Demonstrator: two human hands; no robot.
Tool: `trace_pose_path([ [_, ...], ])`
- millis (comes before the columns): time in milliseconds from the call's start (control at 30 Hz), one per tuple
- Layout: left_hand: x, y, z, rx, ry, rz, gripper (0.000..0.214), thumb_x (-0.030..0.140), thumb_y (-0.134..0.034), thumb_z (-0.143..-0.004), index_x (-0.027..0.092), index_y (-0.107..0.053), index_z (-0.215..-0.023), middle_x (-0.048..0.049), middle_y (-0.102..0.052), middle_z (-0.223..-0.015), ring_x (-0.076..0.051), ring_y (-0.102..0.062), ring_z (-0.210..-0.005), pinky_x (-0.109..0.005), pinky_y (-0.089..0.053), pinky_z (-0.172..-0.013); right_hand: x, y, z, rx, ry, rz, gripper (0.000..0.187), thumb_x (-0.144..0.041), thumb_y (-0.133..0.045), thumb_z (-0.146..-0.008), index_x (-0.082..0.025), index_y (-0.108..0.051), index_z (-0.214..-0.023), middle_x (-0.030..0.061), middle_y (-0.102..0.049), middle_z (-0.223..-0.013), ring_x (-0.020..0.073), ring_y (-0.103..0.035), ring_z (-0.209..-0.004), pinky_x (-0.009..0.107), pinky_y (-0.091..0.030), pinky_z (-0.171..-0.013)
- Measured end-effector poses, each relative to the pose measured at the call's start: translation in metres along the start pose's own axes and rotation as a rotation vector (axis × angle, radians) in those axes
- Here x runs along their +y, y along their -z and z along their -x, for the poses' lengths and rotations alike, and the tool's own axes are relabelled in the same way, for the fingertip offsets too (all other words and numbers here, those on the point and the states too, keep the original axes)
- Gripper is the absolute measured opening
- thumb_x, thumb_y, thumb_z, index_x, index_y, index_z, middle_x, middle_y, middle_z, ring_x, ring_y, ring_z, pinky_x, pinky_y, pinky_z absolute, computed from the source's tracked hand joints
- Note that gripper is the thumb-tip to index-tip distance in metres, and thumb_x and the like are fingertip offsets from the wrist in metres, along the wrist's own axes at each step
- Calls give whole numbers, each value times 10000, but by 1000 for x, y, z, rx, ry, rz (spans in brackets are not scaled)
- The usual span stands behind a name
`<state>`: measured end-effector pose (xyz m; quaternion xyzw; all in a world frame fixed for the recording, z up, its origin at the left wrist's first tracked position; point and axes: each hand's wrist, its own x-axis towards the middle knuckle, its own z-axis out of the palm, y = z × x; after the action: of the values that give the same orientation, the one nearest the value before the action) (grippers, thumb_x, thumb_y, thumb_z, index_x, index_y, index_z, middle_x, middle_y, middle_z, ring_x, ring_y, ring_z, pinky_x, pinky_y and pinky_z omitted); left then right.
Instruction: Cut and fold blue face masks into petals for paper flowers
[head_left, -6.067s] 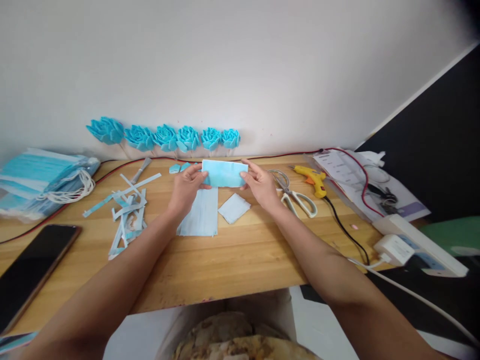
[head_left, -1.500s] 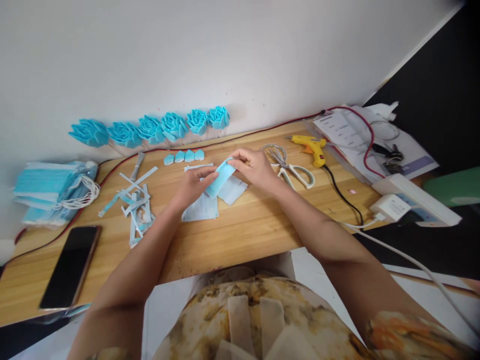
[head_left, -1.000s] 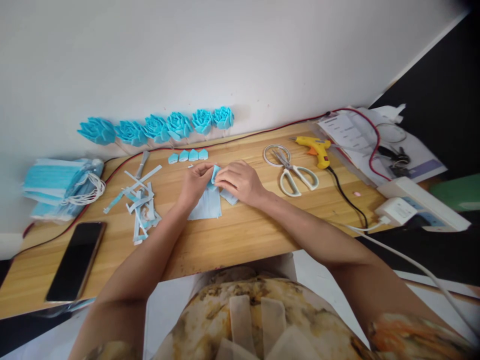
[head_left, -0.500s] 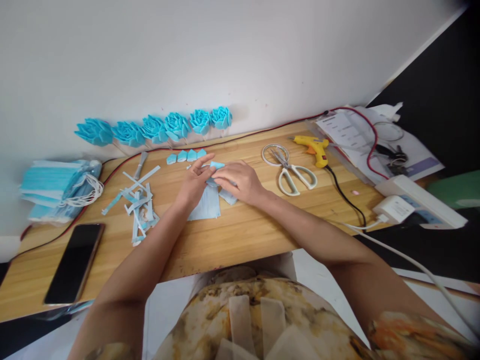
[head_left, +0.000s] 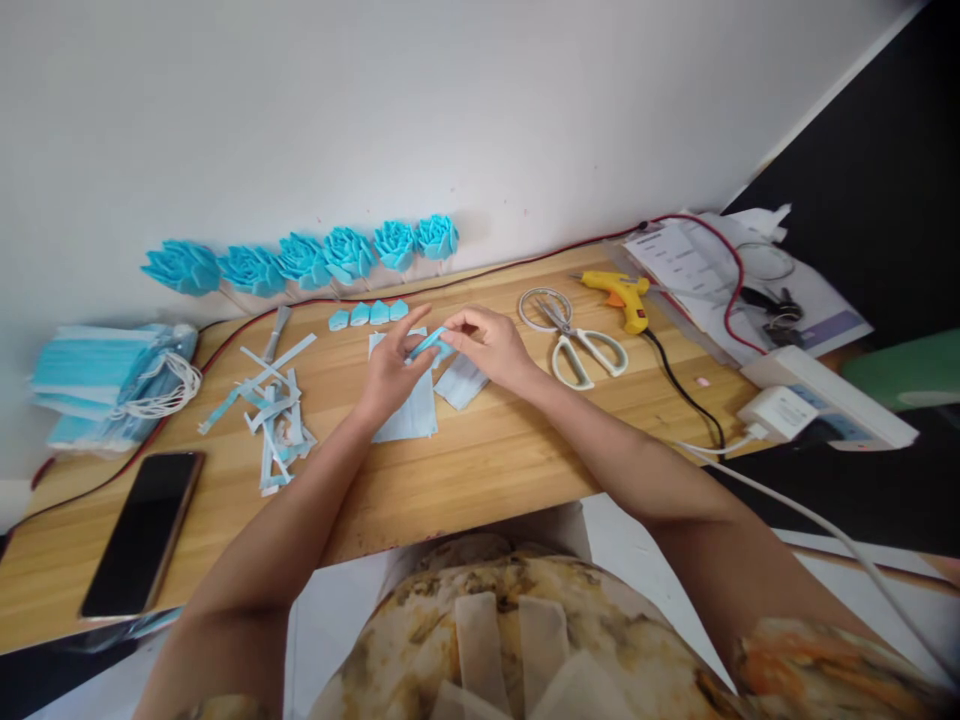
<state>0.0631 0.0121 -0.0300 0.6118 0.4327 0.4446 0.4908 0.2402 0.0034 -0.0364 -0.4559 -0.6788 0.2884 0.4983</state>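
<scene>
Between my two hands is a small folded piece of blue mask fabric (head_left: 426, 345). My left hand (head_left: 391, 368) pinches its left end with thumb and fingers, the index finger stretched out above. At the other end, the fingertips of my right hand (head_left: 487, 345) close on it. Under my hands lie a pale blue fabric sheet (head_left: 409, 418) and a smaller pale piece (head_left: 460, 384), both flat on the wooden table (head_left: 450, 480). Just behind, several folded blue petals (head_left: 360, 315) stand in a row.
Several blue fabric flowers (head_left: 349, 255) lean along the wall. Cut strips (head_left: 281, 415), a stack of masks (head_left: 97, 370) and a phone (head_left: 142, 535) are at left. Scissors (head_left: 577, 350), a tape roll (head_left: 529, 312), a yellow glue gun (head_left: 622, 295) and a power strip (head_left: 832, 400) are at right.
My right hand has shifted slightly up and its fingers have turned inward. The blue piece, rolled before, now shows as a narrow folded band. The smaller pale piece is more exposed.
</scene>
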Motion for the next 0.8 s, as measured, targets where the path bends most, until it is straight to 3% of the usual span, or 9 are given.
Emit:
trace_pose_path([
  [67,-3,1,-2,-12,-13,32,403,344,-826,-688,211,-718,-1053,-22,-722,-847,-155,-630,-728,-276,-483,-665,2,2,-1,45,-36,-70,183,-377,-635,-862,-199,-661,-826,13,-693,-830,149,-606,-759,284,-471,-730],
  [233,-5,4,-4,26,14,70,296,445,-819,-695,186,-690,-755,8,-640,-624,-133,-607,-617,-259,-466,-627,7,4,-3,52,-92,-139,217,-417,-644,-836,-202,-637,-856,4,-671,-824,142,-593,-745,271,-463,-706],
  [333,-2,2,-2,-21,20,79,316,459,-845,-661,187,-702,-731,6,-646,-628,-128,-592,-606,-259,-464,-625,4,3,-1,-5,-96,-118,245,-427,-693,-800,-203,-670,-895,6,-698,-855,138,-580,-726,266,-441,-686],
  [467,2,0,0,-93,18,89,350,502,-862,-634,197,-707,-707,9,-646,-630,-130,-575,-609,-273,-482,-656,-1,3,1,-46,-82,-43,258,-443,-656,-839,-190,-696,-810,3,-698,-766,130,-548,-653,264,-394,-640],
  [633,0,1,-2,-125,48,140,356,479,-882,-605,196,-679,-675,19,-624,-606,-126,-554,-593,-270,-459,-625,-2,6,1,-45,-86,-43,321,-465,-587,-883,-183,-674,-756,-29,-561,-615,113,-454,-574,258,-312,-564],
  [700,-2,2,-3,-120,43,152,329,430,-888,-610,186,-674,-669,19,-622,-611,-115,-543,-588,-259,-444,-612,-1,7,0,-57,-96,-78,350,-470,-563,-897,-181,-652,-722,-29,-526,-610,113,-450,-586,257,-316,-570],
  [800,-5,5,-5,-84,11,146,301,402,-874,-648,181,-670,-670,18,-623,-617,-113,-555,-603,-253,-449,-627,2,9,-2,-62,-128,-205,338,-478,-569,-893,-176,-666,-777,-9,-598,-715,123,-516,-669,251,-383,-634],
])
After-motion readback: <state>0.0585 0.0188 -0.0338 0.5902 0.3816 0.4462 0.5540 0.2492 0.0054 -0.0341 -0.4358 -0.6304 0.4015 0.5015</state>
